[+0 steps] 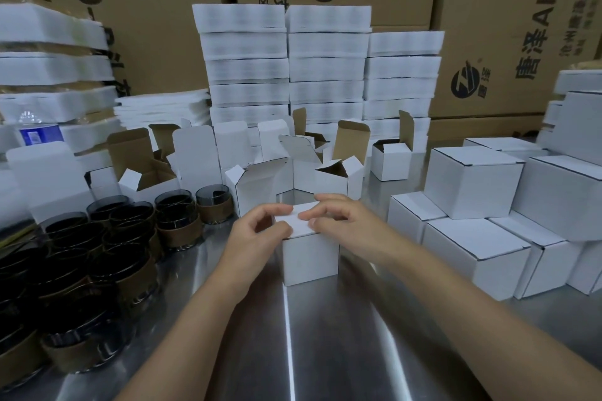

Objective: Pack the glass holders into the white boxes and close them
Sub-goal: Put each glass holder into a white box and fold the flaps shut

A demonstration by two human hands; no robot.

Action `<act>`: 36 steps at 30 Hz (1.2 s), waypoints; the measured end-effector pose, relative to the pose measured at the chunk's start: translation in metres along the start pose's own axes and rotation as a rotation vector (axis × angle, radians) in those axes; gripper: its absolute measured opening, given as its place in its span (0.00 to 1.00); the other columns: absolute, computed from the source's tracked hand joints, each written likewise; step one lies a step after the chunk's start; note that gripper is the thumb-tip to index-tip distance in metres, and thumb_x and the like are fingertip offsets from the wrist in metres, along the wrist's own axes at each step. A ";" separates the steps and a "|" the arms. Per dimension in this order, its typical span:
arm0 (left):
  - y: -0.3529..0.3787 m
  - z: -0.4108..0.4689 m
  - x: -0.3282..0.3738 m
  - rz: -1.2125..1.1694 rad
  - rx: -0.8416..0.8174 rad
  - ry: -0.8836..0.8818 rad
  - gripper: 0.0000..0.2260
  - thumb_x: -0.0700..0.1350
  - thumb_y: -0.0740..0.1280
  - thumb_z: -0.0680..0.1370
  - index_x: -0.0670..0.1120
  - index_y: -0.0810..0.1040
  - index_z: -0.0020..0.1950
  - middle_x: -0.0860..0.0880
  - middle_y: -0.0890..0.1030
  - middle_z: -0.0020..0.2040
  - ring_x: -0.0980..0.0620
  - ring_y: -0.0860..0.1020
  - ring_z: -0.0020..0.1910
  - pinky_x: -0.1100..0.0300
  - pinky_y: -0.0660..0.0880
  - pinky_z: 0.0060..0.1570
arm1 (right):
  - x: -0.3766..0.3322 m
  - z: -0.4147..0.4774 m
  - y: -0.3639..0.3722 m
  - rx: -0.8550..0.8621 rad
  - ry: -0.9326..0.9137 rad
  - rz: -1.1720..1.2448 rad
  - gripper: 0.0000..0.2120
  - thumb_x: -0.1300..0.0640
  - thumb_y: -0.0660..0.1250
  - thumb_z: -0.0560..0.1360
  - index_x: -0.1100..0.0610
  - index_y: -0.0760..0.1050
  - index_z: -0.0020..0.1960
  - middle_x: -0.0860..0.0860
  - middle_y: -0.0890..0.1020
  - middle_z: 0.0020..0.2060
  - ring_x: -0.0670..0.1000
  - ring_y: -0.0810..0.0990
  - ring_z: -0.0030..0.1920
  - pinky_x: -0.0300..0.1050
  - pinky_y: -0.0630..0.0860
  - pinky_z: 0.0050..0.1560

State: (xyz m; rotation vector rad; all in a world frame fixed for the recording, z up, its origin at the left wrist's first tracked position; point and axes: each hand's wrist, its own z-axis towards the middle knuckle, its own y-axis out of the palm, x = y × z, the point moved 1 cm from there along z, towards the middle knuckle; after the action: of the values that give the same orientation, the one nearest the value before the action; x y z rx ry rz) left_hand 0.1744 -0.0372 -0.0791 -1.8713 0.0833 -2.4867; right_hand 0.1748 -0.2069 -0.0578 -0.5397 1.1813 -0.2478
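Observation:
A small white box (309,257) stands upright on the steel table (342,352) in front of me. My left hand (257,238) grips its top left edge, and my right hand (342,221) presses the lid flap down from the right. What is inside the box is hidden. Several dark glass holders (97,257) with brown leather bands stand grouped at the left. Behind my hands wait several open white boxes (260,182) with their flaps up. Closed white boxes (475,247) are stacked at the right.
Tall piles of flat white box blanks (325,75) rise at the back, with more at the left (55,68). Large brown cartons (505,26) form a wall behind. A water bottle (35,130) stands at the far left.

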 end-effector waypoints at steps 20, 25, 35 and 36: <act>-0.003 0.001 0.005 -0.225 0.214 0.041 0.12 0.42 0.57 0.82 0.54 0.69 0.63 0.50 0.77 0.41 0.51 0.73 0.34 0.57 0.68 0.38 | -0.065 -0.073 -0.007 0.509 -0.189 -0.441 0.19 0.39 0.66 0.62 0.44 0.67 0.50 0.38 0.69 0.50 0.42 0.68 0.53 0.27 0.62 0.50; 0.002 0.000 0.004 -0.126 0.173 0.050 0.12 0.43 0.59 0.81 0.60 0.70 0.58 0.50 0.78 0.43 0.53 0.75 0.34 0.59 0.70 0.38 | -0.074 -0.110 -0.081 0.820 -0.183 -0.471 0.15 0.47 0.72 0.62 0.48 0.73 0.46 0.44 0.72 0.46 0.43 0.70 0.50 0.32 0.61 0.44; 0.002 0.002 -0.002 -0.036 0.151 0.056 0.13 0.43 0.60 0.81 0.64 0.71 0.53 0.52 0.78 0.42 0.63 0.76 0.30 0.66 0.70 0.33 | -0.020 -0.126 -0.122 0.962 -0.063 -0.597 0.16 0.61 0.77 0.65 0.60 0.77 0.49 0.53 0.71 0.51 0.52 0.71 0.55 0.35 0.61 0.51; 0.001 0.002 -0.002 -0.029 0.151 0.056 0.13 0.44 0.60 0.81 0.65 0.71 0.53 0.53 0.78 0.42 0.63 0.76 0.30 0.65 0.70 0.34 | -0.016 -0.125 -0.124 0.953 -0.075 -0.611 0.16 0.62 0.78 0.64 0.61 0.77 0.49 0.54 0.72 0.51 0.54 0.72 0.55 0.34 0.61 0.51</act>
State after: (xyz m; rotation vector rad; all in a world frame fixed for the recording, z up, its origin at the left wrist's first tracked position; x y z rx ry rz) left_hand 0.1766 -0.0385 -0.0811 -1.7576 -0.1281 -2.4863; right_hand 0.0649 -0.3384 -0.0149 -0.0392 0.6741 -1.2261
